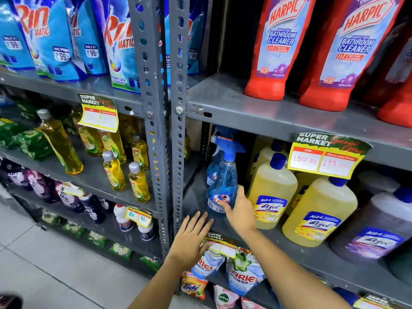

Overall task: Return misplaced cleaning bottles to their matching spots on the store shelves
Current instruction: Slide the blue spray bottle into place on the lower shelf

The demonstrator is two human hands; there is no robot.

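Note:
A blue glass-cleaner spray bottle [220, 175] stands upright at the left end of the middle right-hand shelf [301, 255]. A second bottle of the same kind is just behind it. My right hand [239, 210] wraps the front bottle's lower part, with fingers across the label and thumb up its right side. My left hand [191, 237] hovers flat with fingers spread in front of the shelf edge, just left of and below the bottle, holding nothing.
Yellow Lizol jugs [272, 192] stand right of the spray bottle and a purple one [376, 230] further right. Red Harpic bottles [274, 45] fill the shelf above. A grey upright post [177, 152] separates the left unit, which holds yellow dish-liquid bottles [113, 170]. Detergent pouches [240, 273] sit below.

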